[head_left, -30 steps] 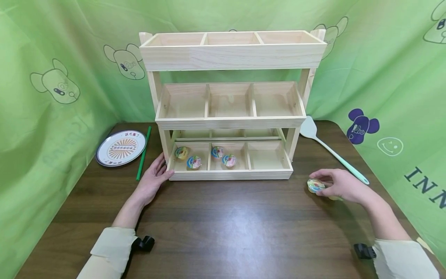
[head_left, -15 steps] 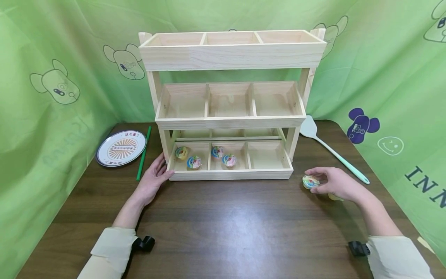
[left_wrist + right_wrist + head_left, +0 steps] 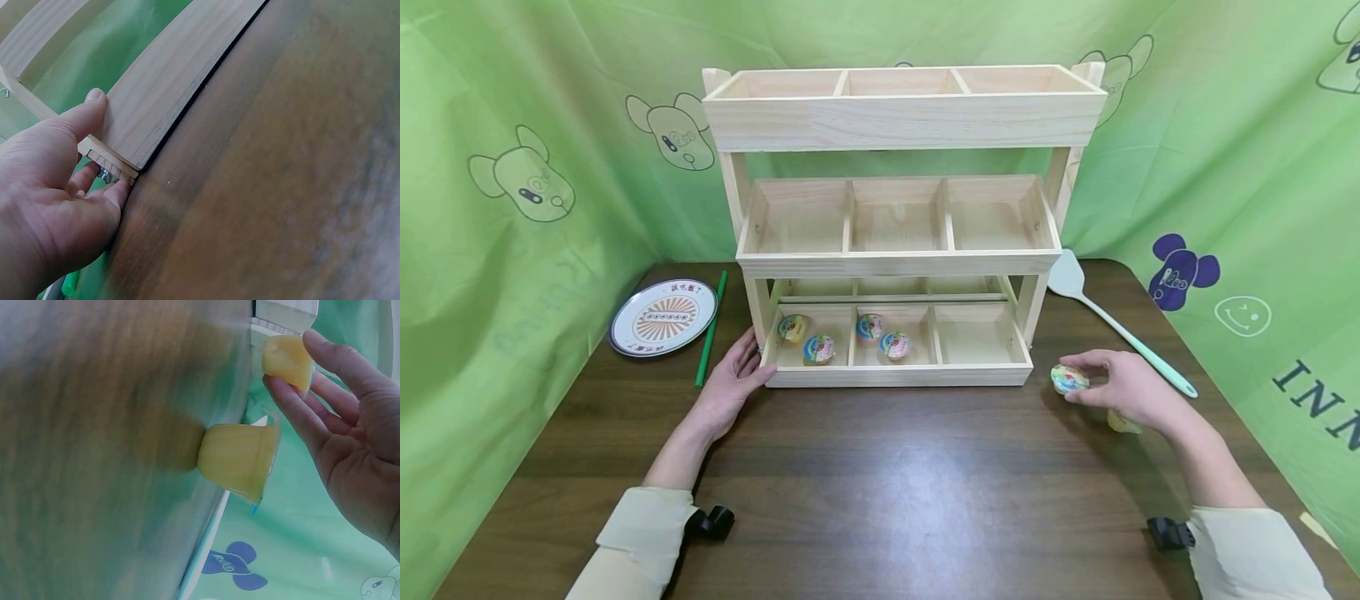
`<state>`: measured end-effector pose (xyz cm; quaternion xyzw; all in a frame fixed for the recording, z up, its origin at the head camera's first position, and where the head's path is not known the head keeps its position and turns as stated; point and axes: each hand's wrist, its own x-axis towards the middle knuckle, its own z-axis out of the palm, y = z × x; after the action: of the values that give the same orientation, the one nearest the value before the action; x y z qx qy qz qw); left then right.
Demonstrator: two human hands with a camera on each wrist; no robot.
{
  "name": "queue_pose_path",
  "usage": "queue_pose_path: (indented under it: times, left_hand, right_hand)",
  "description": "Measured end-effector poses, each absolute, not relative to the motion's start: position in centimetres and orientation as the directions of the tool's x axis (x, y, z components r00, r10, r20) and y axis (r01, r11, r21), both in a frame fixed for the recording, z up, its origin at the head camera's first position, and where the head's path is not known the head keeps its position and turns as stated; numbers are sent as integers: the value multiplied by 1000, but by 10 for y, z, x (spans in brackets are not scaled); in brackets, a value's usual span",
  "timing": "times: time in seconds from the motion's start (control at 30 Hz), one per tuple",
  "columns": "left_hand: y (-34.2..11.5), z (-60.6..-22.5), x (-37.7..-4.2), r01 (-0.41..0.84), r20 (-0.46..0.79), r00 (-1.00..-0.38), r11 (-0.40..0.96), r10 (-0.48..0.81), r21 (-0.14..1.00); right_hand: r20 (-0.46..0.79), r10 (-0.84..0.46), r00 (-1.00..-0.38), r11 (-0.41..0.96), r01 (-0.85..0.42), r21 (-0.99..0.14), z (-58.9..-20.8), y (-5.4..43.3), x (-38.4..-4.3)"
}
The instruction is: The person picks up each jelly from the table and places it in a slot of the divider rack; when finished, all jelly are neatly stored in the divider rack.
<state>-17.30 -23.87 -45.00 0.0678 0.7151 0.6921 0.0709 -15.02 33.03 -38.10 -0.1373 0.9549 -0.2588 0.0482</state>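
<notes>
Between thumb and fingers, my right hand [image 3: 1127, 385] pinches a yellow jelly cup [image 3: 1070, 380] with a colourful lid, right of the rack; in the right wrist view this cup [image 3: 287, 359] shows its pale yellow side. A second yellow jelly cup [image 3: 237, 456] stands on the table below that hand, partly covered by it in the head view. My left hand [image 3: 727, 392] grips the left end of the lowest tray of the wooden rack [image 3: 895, 377], thumb [image 3: 92, 112] at the front board, fingers round the side. Two jelly cups lie in that tray's left compartment [image 3: 818, 349], two in its middle one [image 3: 895, 345].
The rack's middle tray [image 3: 898, 265] and top tray [image 3: 902, 123] have three compartments each. A round plate [image 3: 664, 318] and a green stick [image 3: 711, 329] lie to the left. Right of the rack lies a spatula [image 3: 1120, 329] with a pale green handle. Green cloth [image 3: 550, 75] hangs around the table.
My right hand has shifted a little left and farther from me with the jelly cup, uncovering more of the second cup on the table. The left hand keeps its place.
</notes>
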Motion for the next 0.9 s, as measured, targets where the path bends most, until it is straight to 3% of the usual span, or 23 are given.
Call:
queue_pose_path:
  times: [0.9]
  left_hand:
    - [-238, -449, -172, -14, -24, -981, 54, 190, 998]
  right_hand:
    - [137, -251, -958, 748, -282, -601, -366, 302, -162]
